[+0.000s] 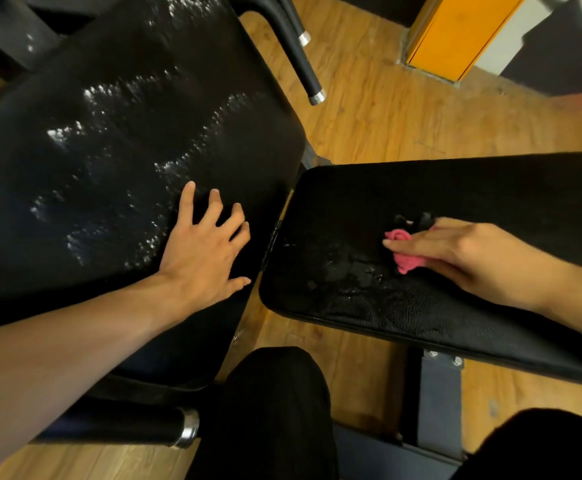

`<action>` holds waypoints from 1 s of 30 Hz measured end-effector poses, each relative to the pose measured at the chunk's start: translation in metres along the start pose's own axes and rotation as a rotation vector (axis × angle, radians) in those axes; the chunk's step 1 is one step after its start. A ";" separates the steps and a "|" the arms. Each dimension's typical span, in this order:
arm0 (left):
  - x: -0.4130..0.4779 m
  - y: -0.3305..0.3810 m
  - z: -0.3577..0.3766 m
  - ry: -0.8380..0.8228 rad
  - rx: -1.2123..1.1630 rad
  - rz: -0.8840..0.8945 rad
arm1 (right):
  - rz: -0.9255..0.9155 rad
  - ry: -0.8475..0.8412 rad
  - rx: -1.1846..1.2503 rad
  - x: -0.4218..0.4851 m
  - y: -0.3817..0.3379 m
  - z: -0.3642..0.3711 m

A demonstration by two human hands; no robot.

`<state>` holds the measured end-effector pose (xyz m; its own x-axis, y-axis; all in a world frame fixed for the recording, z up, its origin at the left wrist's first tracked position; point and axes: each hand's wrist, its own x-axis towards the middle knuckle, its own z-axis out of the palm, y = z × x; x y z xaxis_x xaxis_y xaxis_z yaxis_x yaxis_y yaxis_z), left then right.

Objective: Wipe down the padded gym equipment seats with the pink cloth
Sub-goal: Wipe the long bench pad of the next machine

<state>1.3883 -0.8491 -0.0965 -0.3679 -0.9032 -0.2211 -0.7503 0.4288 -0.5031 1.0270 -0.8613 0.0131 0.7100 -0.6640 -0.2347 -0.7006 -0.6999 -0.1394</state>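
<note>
A small pink cloth [406, 250] lies bunched on the black padded seat [490, 195] at the right. My right hand [455, 254] lies over the cloth with fingers nearly straight, pressing it onto the pad. Worn, scuffed leather shows just left of the cloth. A larger black padded backrest [109, 150] fills the left side, glistening in streaks. My left hand [206, 244] rests flat on its lower right part with fingers spread.
Wooden floor [369, 109] shows between the pads. Black handles with chrome ends stand at the top [312, 81] and bottom left [165, 427]. An orange panel [455, 36] stands at the back right. My dark-trousered knees [275, 410] are below, beside the seat's grey bracket [438, 403].
</note>
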 end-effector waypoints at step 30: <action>0.002 0.002 0.002 -0.017 -0.007 -0.025 | -0.133 -0.029 0.124 0.121 -0.048 0.057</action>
<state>1.3873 -0.8501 -0.0990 -0.3402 -0.9136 -0.2226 -0.7628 0.4065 -0.5028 1.1424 -0.8934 -0.0636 0.7960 -0.5584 -0.2337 -0.6052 -0.7420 -0.2884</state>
